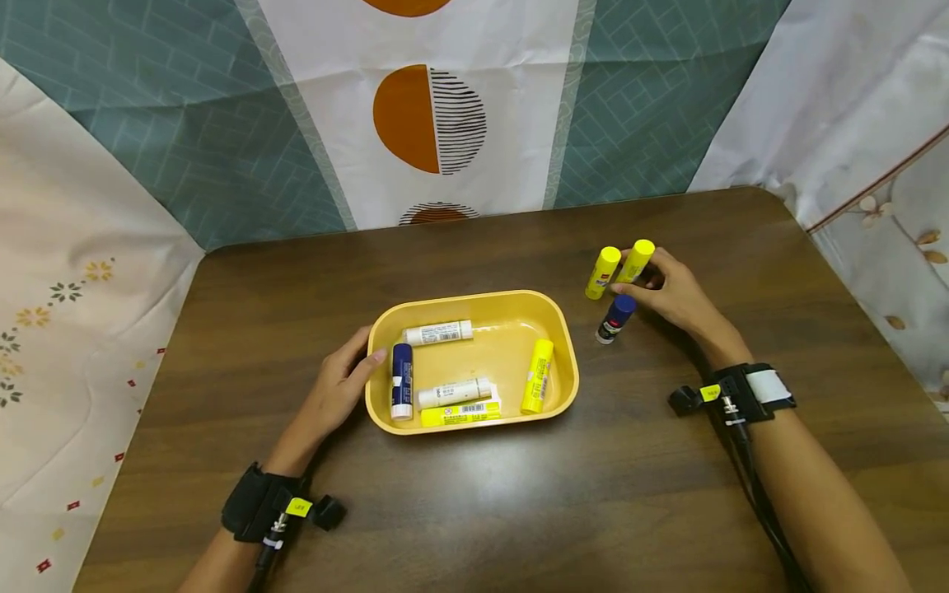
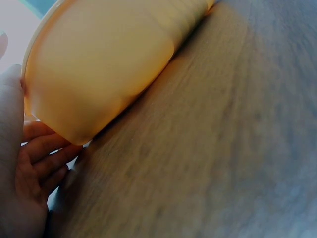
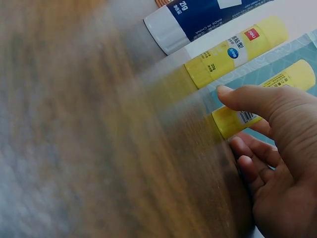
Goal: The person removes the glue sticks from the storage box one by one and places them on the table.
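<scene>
Head view: L hand (image 1: 341, 387) holds the L end of a yellow tray (image 1: 511, 354), thumb on its rounded rim, fingers against the outer wall (confirmed in L wrist view). R hand (image 1: 678, 301) pinches the held glue stick (image 1: 635, 259), yellow, approx. upright, btwn thumb and fingers; whether its base touches the tabletop (image 1: 563, 494), can't tell. It stands R of the tray, just beside an upright yellow stick (image 1: 602, 273); a navy-capped stick (image 1: 615, 319) stands nearer the viewer, nr the tray's R rim.

Edges & room: a strip of wood separates the tray's R rim from the standing group; wider stretches run from the tray to the L edge, and from the R hand to the R edge. Far edge meets a patterned cloth (image 1: 511, 123). Inside the tray, bare floor lies btwn the far white stick (image 1: 439, 333) and the R-hand yellow stick (image 1: 537, 376); a navy stick (image 1: 402, 381) lies along the L wall, w/ a near white stick (image 1: 455, 394) and near yellow stick (image 1: 461, 413) side by side along the near wall.

Labels (R wrist view): navy-capped stick, "21g", "MADE IN CHINA"; upright yellow stick, red "deli" logo, blue oval, "20g"; held stick, barcode plus Chinese characters, partly hidden by the thumb. Tray sticks' print: too small to read.
</scene>
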Available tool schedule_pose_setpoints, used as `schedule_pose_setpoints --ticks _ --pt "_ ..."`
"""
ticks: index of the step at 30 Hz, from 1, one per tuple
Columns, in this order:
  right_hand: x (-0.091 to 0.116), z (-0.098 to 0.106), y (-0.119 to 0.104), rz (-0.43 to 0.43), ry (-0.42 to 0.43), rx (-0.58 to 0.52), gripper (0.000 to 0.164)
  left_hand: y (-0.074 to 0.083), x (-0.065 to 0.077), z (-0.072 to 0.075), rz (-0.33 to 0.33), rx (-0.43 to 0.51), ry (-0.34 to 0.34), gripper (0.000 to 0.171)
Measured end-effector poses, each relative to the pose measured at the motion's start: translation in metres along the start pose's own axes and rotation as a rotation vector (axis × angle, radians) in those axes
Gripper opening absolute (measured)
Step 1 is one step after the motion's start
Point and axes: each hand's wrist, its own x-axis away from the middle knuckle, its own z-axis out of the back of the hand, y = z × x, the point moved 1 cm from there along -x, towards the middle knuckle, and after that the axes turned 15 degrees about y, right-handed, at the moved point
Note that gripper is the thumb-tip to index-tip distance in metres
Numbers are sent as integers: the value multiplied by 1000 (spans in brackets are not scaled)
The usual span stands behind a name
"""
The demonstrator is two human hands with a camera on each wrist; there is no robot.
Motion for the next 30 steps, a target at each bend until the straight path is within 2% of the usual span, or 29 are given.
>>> schedule_pose_setpoints --ticks 7,20,25,30 --pt "-5 -5 -5 21 1 0 51 -1 4 3 3 12 20 40" --pt "1 -3 -1 -5 10 -6 50 2 -3 2 -9 6 -1 39" --pt "3 -3 -1 -19 -17 2 52 3 -4 4 -11 8 -4 40" --pt "2 -2 -3 25 -40 2 50 1 -2 4 -7 30 -11 40"
